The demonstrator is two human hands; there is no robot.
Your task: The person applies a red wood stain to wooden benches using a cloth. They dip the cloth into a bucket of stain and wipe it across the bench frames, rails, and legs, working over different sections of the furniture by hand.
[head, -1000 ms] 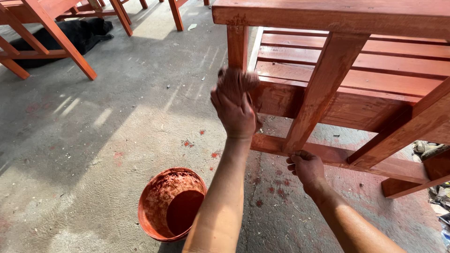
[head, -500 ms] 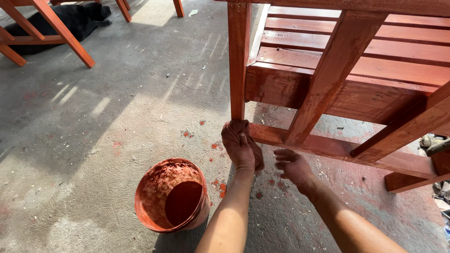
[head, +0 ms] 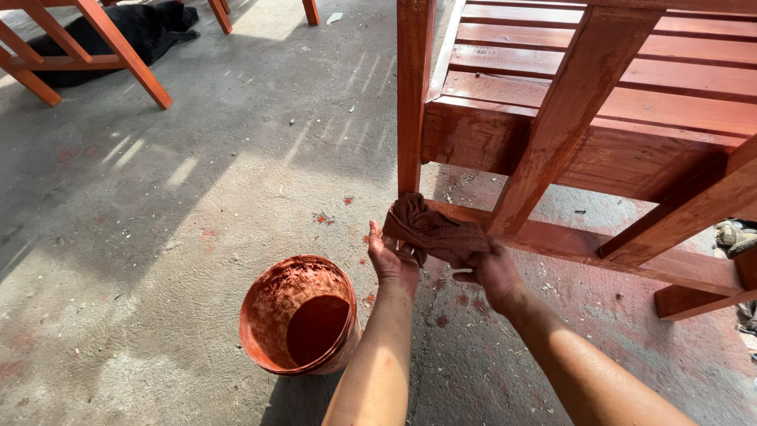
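Observation:
Both hands hold a stain-soaked brown rag [head: 432, 227] against the low rail [head: 631, 256] of a red-brown wooden bench frame [head: 599, 95]. My left hand [head: 389, 259] grips the rag's near left end, just below the bench's upright leg [head: 412, 95]. My right hand [head: 495, 268] clutches the rag's right end, by the foot of a slanted brace [head: 564, 118]. Both hands are smeared with red-brown stain.
An orange bucket [head: 300, 315] with dark red stain stands on the concrete floor left of my left arm. Another stained wooden frame [head: 118, 55] stands at the far left, with a black dog [head: 134, 28] lying behind it. Stain drips spot the floor.
My left hand came down from the bench leg to the low rail. Both hands have closed on the rag and spread it along the rail.

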